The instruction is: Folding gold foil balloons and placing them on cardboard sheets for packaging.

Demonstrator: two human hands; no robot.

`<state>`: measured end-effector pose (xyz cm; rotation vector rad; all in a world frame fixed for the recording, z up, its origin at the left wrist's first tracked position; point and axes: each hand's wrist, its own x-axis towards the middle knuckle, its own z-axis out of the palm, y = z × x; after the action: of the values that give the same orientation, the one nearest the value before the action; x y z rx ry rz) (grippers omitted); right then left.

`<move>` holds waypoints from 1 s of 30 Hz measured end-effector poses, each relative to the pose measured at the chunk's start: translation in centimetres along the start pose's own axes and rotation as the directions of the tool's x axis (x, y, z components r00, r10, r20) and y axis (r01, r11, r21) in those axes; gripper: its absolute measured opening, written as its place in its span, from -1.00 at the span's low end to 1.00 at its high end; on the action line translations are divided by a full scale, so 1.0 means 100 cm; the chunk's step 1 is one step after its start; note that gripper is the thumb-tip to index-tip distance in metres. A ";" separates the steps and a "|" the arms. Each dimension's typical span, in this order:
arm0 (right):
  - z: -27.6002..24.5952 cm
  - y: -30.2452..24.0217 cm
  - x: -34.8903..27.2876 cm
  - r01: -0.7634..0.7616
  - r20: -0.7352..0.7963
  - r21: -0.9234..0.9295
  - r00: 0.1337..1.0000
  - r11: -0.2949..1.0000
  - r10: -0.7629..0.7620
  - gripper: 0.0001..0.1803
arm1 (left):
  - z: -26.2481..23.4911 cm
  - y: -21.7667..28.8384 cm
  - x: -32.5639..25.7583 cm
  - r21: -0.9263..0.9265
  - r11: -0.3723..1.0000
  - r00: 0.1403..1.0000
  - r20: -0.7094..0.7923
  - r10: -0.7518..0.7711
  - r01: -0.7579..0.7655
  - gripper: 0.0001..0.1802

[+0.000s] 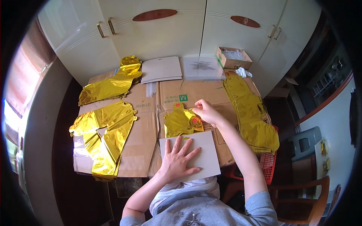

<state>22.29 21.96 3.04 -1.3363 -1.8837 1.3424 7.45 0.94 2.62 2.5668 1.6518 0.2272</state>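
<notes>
My left hand [179,158] lies flat with spread fingers on a pale grey card [206,158] at the near edge of the cardboard surface. The card covers the lower part of a folded gold foil balloon [177,123]. Two red round stickers show on the foil, one on its top tab [178,105] and one near its right edge. My right hand [208,113] is closed in a pinch at the foil's upper right corner. What sits between those fingertips is too small to make out.
Flattened cardboard [145,130] covers the work surface. More gold foil balloons lie at left [109,130] and right [250,116]. Behind are a stack of grey cards [161,69], a clear plastic packet [203,68] and an open box [235,62]. A red basket [268,167] and wooden chair [318,196] stand right.
</notes>
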 end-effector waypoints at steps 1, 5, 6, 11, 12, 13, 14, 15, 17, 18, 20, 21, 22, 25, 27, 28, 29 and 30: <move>0.000 0.000 -0.001 -0.004 -0.004 -0.021 1.000 1.000 0.004 -0.52 | 0.000 0.000 0.000 0.000 1.000 1.000 -0.001 0.001 -0.001 -0.16; -0.001 0.008 -0.011 -0.051 0.073 0.167 0.997 0.985 0.040 -0.41 | -0.001 0.001 0.000 -0.007 1.000 1.000 -0.002 0.001 -0.001 -0.17; 0.000 0.008 -0.017 -0.043 0.053 0.181 0.998 0.983 0.034 -0.38 | -0.001 0.000 -0.001 -0.008 1.000 1.000 -0.002 -0.001 0.001 -0.17; -0.002 0.009 -0.037 -0.029 0.033 0.235 0.999 0.972 0.021 -0.15 | -0.001 0.000 0.000 -0.015 1.000 1.000 -0.010 0.003 -0.003 -0.17; -0.002 0.008 -0.040 -0.033 0.043 0.237 0.999 0.971 0.023 -0.12 | -0.002 0.000 -0.001 -0.017 1.000 1.000 -0.008 0.001 -0.001 -0.17; -0.003 0.009 -0.038 -0.039 0.067 0.171 0.997 0.984 0.028 -0.05 | -0.002 0.001 -0.001 -0.018 1.000 1.000 -0.006 -0.001 0.001 -0.17; -0.005 0.011 -0.036 -0.031 0.153 0.183 0.988 0.983 0.003 -0.04 | -0.003 0.000 -0.001 -0.017 1.000 1.000 -0.006 -0.001 0.001 -0.17; -0.008 0.014 -0.035 -0.025 0.237 0.196 0.971 0.980 -0.022 -0.02 | -0.003 0.000 -0.001 -0.019 1.000 1.000 -0.008 0.003 -0.003 -0.17; -0.008 0.009 -0.037 0.029 0.321 0.208 0.942 0.978 -0.096 -0.03 | -0.002 0.000 -0.001 -0.020 1.000 1.000 -0.013 0.005 -0.005 -0.18; -0.007 0.009 -0.036 0.089 0.298 0.104 0.947 0.991 -0.116 -0.06 | -0.001 0.000 -0.001 -0.018 1.000 1.000 -0.013 0.002 -0.002 -0.17; -0.005 0.008 -0.036 0.194 0.252 -0.110 0.954 0.975 -0.161 -0.13 | -0.001 -0.001 -0.001 -0.018 1.000 1.000 -0.013 0.002 -0.003 -0.17; -0.003 0.005 -0.038 0.168 0.173 -0.195 0.976 0.966 -0.135 -0.33 | -0.001 0.000 -0.001 -0.020 1.000 1.000 -0.013 0.001 -0.001 -0.17; -0.001 0.004 -0.039 0.168 0.159 -0.231 0.978 0.958 -0.133 -0.40 | -0.001 0.000 -0.001 -0.022 1.000 1.000 -0.012 -0.001 0.001 -0.17; 0.002 0.003 -0.039 0.169 0.128 -0.332 0.983 0.928 -0.133 -0.57 | -0.004 0.003 -0.002 -0.022 1.000 1.000 -0.007 -0.011 0.010 -0.18; 0.003 0.002 -0.039 0.166 0.126 -0.390 0.984 0.906 -0.126 -0.63 | -0.005 0.006 -0.005 -0.029 0.999 1.000 0.004 -0.012 0.012 -0.17; 0.003 0.004 -0.037 0.177 0.124 -0.392 0.983 0.903 -0.139 -0.63 | -0.005 0.007 -0.006 -0.037 0.999 1.000 0.011 -0.009 0.009 -0.16; 0.004 0.007 -0.036 0.187 0.121 -0.393 0.981 0.900 -0.151 -0.64 | -0.005 0.009 -0.007 -0.044 0.999 1.000 0.019 -0.005 0.006 -0.15; 0.004 0.010 -0.035 0.197 0.119 -0.394 0.979 0.898 -0.163 -0.63 | -0.005 0.010 -0.009 -0.048 0.999 1.000 0.020 -0.001 0.002 -0.15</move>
<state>23.87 18.68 2.56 -1.2624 -2.3729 0.9593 7.91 -0.26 3.18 2.5247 1.6217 0.2371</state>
